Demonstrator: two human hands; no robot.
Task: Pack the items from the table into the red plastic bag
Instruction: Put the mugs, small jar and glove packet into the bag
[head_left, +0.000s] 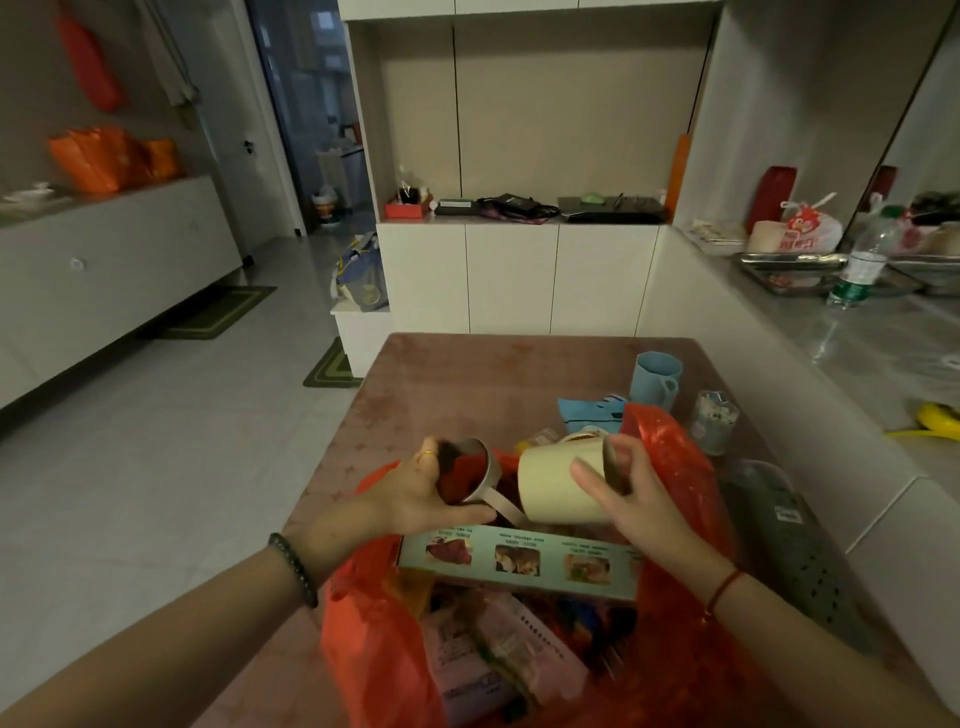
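The red plastic bag (374, 639) stands open on the pink table (441, 384), close to me. Inside lie a light green printed box (519, 558), pink packets (498, 649) and other items. My left hand (421, 493) grips a metal cup (475, 475), tilted on its side over the bag's mouth. My right hand (623, 493) holds a cream mug (553, 486), also tipped sideways above the bag. On the table behind the bag remain a blue plastic mug (655, 379), a blue cloth (589, 413) and a clear jar (715, 421).
A grey perforated tray (789, 540) lies at the table's right edge. A counter on the right carries a water bottle (862, 265), a metal tray (795, 265) and a yellow item (935, 418). White cabinets stand behind the table; tiled floor lies to the left.
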